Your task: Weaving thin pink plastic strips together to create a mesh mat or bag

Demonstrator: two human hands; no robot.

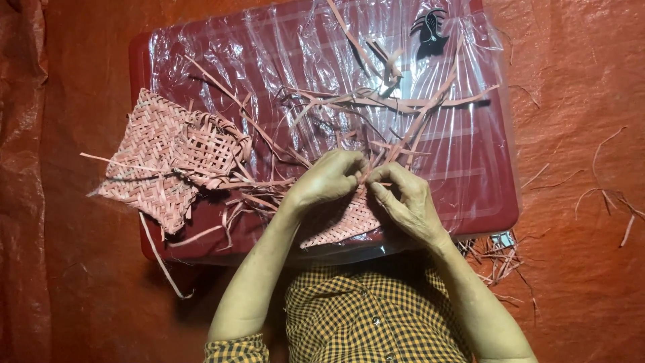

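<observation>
- The left hand [329, 178] is curled shut, fingertips pinching thin pale strips [376, 171] right where they meet the half-woven mat [346, 225] under it.
- The right hand [403, 202] is closed too, thumb and fingers nipped onto the same bunch of strips, so the two hands touch knuckle to knuckle.
- That small mat lies at the near edge of the red tray [484, 208], just in front of the person's checked shirt [369, 316]; its lower corner reaches the tray's rim.
- The tray is covered by a crinkled clear plastic sheet [269, 47], which hangs a little past the far and right edges.
- Off to the left, well apart from the hands, sit a finished woven square [144, 168] and a small woven basket [211, 144] lying on top of it; the square pokes out over the tray's left rim.
- Loose strips fan out across the middle of the tray, crowding the space beyond the hands; the right third of the tray is barer.
- A black comb-like clip [430, 30] rests near the far edge.
- More offcuts [497, 259] litter the orange tarp [578, 134] beside the tray's near right corner.
</observation>
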